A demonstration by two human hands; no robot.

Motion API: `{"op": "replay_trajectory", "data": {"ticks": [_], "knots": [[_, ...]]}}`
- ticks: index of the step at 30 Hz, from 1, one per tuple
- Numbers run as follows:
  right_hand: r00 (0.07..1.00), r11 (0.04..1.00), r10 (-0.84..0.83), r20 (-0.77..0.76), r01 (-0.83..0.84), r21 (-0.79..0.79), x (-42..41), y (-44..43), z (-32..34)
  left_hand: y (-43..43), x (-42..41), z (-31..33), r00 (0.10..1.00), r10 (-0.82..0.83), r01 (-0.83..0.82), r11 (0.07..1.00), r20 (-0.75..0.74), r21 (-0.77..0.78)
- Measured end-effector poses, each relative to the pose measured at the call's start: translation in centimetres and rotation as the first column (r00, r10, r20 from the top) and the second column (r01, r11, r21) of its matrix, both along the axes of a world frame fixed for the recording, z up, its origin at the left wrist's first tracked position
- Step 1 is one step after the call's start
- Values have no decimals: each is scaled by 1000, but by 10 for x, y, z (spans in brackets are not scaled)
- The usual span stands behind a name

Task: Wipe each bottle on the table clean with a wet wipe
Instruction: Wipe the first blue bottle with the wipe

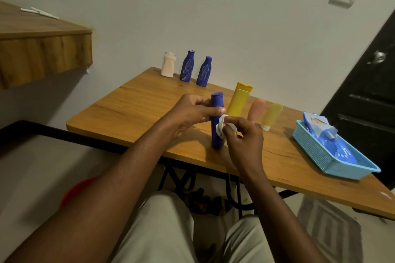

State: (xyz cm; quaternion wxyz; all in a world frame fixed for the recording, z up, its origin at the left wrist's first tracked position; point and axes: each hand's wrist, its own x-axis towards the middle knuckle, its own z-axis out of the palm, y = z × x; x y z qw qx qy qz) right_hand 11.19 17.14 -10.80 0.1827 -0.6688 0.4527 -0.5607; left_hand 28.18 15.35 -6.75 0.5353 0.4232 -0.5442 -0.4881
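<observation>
My left hand (pixel 193 111) grips the upper part of a tall blue bottle (pixel 216 134) that stands upright near the table's front edge. My right hand (pixel 243 136) presses a crumpled white wet wipe (pixel 222 127) against the bottle's right side. Behind it stand a yellow bottle (pixel 238 100), a pink tube (pixel 256 109) and a pale yellow tube (pixel 271 114). At the far edge by the wall are a white bottle (pixel 168 64) and two blue bottles (pixel 187 66) (pixel 204 71) with white smears.
The wooden table (pixel 132 104) stands against a white wall. A light blue basket (pixel 324 153) at the right holds a wet wipe pack (pixel 320 128). A wooden shelf (pixel 42 49) juts out at the left. A black door (pixel 367 92) is at the right.
</observation>
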Motion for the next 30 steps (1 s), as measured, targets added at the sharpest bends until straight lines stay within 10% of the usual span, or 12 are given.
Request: {"op": "replay_trajectory", "data": {"ticks": [11,30], "knots": [[999,995,-41,-7,41,90,-7,-5,-15,0,1,1,999,-46,45,998,13,46],[999,978,-27,35,33,-206,5,-3,24,2,-7,-1,948,-54,107,982,314,-154]]}}
